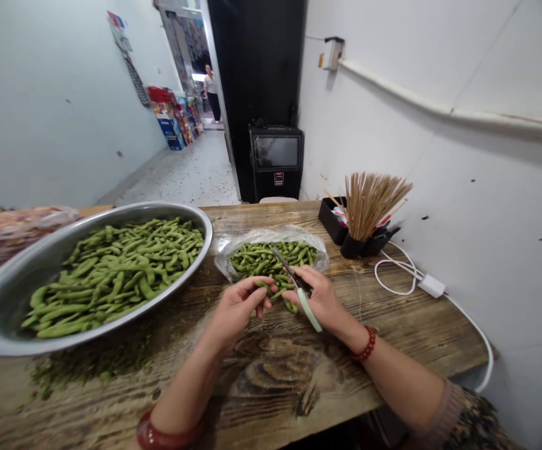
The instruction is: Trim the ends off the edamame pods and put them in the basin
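Observation:
My left hand [245,303] is closed, pinching a green soybean pod [262,285] between thumb and fingers. In my right hand [320,297] is a pair of scissors [306,306] with pale green handles, the blades pointing up and away from me. Both hands are close together just in front of a clear plastic bag [226,253] that lies open, filled with green pods [252,256]. On the left stands a large metal basin [205,228] heaped with more soybean pods [125,269].
Green trimmings [97,362] lie on the wooden table [233,400] below the basin. At the right back, a black holder [331,222] carries many wooden skewers [374,200]. A white cable [474,325] runs over the right edge. Someone [211,94] stands by the far doorway.

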Motion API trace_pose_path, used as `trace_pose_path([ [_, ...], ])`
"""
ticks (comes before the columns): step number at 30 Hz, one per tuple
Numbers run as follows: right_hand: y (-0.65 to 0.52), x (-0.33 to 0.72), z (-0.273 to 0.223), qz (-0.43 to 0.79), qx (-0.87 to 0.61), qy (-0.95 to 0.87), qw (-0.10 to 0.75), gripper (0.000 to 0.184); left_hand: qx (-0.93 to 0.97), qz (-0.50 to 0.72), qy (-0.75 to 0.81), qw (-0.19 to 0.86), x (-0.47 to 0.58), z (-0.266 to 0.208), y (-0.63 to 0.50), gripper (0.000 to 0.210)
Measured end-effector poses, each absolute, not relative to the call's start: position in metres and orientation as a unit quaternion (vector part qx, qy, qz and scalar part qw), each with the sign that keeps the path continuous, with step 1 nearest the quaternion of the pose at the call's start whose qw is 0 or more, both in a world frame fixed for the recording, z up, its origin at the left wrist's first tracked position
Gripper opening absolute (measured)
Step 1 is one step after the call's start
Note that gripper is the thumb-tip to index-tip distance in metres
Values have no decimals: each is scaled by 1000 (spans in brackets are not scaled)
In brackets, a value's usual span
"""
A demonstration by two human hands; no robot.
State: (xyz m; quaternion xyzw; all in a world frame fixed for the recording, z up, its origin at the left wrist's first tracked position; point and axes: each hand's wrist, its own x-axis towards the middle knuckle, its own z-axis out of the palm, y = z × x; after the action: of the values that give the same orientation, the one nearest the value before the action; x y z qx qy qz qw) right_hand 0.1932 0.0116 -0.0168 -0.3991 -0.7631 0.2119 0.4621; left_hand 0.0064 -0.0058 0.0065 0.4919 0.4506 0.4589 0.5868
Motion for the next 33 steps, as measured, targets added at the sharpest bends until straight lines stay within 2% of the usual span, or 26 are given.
trace_pose_path([
  [6,-2,186,4,231,-346,-820,393,52,501,455,475,562,2,11,-9,19],
  [10,-3,190,-1,224,-343,-817,405,48,492,456,477,569,1,8,-9,22],
  [18,-16,205,-24,225,-368,-822,371,53,518,424,443,597,9,-2,-11,23],
  [21,-15,207,-33,191,-392,-813,386,56,534,409,425,606,12,-1,-12,25],
  [33,-8,213,-36,159,-352,-848,363,64,544,414,467,561,15,-7,-13,25],
])
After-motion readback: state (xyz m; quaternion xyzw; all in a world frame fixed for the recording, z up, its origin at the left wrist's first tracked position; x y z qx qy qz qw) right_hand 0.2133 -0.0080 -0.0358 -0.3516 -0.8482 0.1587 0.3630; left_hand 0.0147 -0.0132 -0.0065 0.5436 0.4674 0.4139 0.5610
